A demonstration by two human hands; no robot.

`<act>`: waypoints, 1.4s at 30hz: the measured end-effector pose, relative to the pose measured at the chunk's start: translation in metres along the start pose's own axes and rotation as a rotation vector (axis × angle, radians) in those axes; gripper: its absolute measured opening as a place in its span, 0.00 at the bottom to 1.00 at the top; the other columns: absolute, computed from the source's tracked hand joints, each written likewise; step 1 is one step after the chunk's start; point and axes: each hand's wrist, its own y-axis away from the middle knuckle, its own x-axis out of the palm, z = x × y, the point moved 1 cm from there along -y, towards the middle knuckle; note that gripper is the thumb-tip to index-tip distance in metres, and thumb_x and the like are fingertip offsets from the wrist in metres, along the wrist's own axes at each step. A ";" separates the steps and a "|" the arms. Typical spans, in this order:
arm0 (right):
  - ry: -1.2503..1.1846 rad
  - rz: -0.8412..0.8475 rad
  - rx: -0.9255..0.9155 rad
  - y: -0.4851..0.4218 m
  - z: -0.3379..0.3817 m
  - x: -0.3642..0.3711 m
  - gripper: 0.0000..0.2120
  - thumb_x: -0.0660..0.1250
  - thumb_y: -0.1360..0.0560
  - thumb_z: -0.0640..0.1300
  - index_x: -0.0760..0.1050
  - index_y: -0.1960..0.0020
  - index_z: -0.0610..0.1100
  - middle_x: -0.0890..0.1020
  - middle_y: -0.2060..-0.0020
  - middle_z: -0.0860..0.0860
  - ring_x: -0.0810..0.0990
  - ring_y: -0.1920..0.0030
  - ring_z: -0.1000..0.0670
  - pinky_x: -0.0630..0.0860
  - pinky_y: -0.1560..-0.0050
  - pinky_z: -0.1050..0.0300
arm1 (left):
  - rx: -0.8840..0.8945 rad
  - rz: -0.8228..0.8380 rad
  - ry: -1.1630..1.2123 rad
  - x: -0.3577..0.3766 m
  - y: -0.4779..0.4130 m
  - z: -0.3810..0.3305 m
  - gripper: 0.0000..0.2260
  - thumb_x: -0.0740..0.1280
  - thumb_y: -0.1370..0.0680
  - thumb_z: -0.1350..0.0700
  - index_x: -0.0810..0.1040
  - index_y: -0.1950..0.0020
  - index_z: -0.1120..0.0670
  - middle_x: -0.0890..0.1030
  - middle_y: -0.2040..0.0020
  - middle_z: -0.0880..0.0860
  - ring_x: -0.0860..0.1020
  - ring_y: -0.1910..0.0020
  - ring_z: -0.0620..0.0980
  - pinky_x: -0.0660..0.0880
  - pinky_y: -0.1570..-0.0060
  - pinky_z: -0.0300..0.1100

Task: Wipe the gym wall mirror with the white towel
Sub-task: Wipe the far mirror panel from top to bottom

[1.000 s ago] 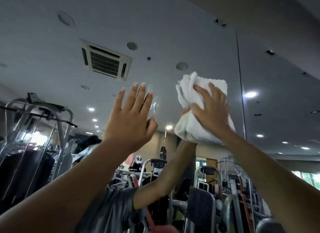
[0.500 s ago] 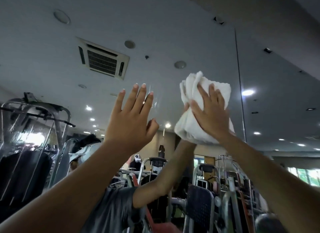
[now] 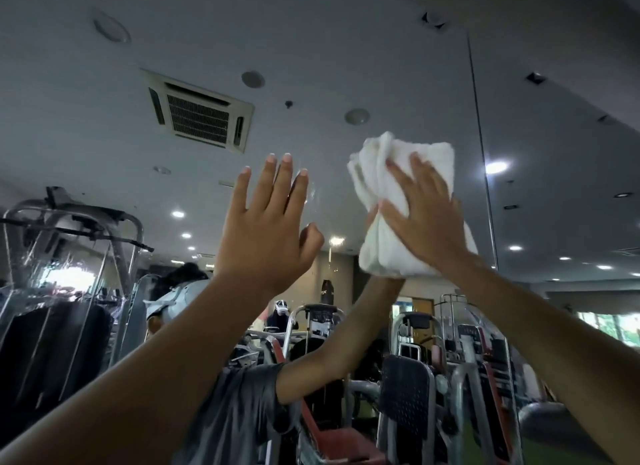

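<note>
The wall mirror fills the view and reflects the gym ceiling and machines. A bunched white towel lies flat against the glass high up, right of centre. My right hand presses on it with straight, spread fingers. My left hand rests flat on the bare glass to the left of the towel, fingers straight and pointing up, holding nothing. A small wet smear shows on the glass by my left fingertips. Both my forearms reach up from the bottom corners.
A vertical seam between mirror panels runs just right of the towel. The reflection shows my own arms and grey shirt, weight machines along the bottom, and a ceiling air vent.
The towel and my right hand have slid slightly up and right on the glass, and the fingers have shifted on the towel. My left hand stays in place.
</note>
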 end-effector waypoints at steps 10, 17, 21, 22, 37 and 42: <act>-0.039 -0.009 -0.392 0.028 0.050 -0.001 0.30 0.54 0.21 0.62 0.56 0.21 0.56 0.57 0.20 0.47 0.55 0.20 0.44 0.63 0.33 0.35 | 0.017 -0.030 -0.008 0.003 -0.001 0.004 0.33 0.46 0.20 0.41 0.61 0.20 0.59 0.60 0.20 0.61 0.57 0.20 0.59 0.53 0.23 0.60; -0.089 -0.013 0.208 -0.007 0.006 0.001 0.32 0.53 0.23 0.63 0.57 0.21 0.57 0.57 0.20 0.49 0.55 0.21 0.44 0.59 0.28 0.31 | 0.001 -0.028 -0.021 -0.002 0.011 -0.005 0.32 0.47 0.20 0.43 0.60 0.20 0.61 0.60 0.21 0.64 0.57 0.21 0.62 0.54 0.24 0.63; -0.093 0.046 0.233 -0.004 0.061 -0.001 0.31 0.54 0.19 0.59 0.49 0.19 0.55 0.48 0.18 0.47 0.47 0.20 0.44 0.54 0.27 0.34 | 0.011 -0.041 -0.002 -0.002 0.010 0.000 0.32 0.46 0.19 0.42 0.62 0.21 0.60 0.61 0.21 0.62 0.58 0.21 0.61 0.55 0.24 0.62; -0.057 0.021 0.083 0.014 0.066 0.001 0.32 0.53 0.20 0.60 0.49 0.19 0.55 0.49 0.19 0.47 0.49 0.20 0.44 0.57 0.29 0.34 | 0.010 -0.044 -0.004 -0.001 0.010 0.000 0.32 0.46 0.19 0.42 0.62 0.21 0.60 0.61 0.21 0.62 0.58 0.21 0.60 0.55 0.24 0.62; -0.026 -0.022 0.017 0.010 0.080 0.001 0.33 0.48 0.22 0.63 0.52 0.19 0.55 0.52 0.19 0.48 0.51 0.20 0.45 0.56 0.28 0.34 | 0.008 -0.043 0.035 -0.001 0.011 0.002 0.32 0.47 0.19 0.42 0.64 0.21 0.59 0.62 0.21 0.61 0.58 0.21 0.59 0.55 0.23 0.61; -0.087 0.025 -0.320 0.077 0.033 0.004 0.31 0.55 0.25 0.61 0.57 0.22 0.58 0.58 0.20 0.49 0.56 0.21 0.47 0.63 0.32 0.31 | 0.012 -0.056 0.026 -0.001 0.012 0.001 0.32 0.48 0.19 0.41 0.64 0.22 0.60 0.63 0.22 0.62 0.59 0.21 0.61 0.57 0.24 0.62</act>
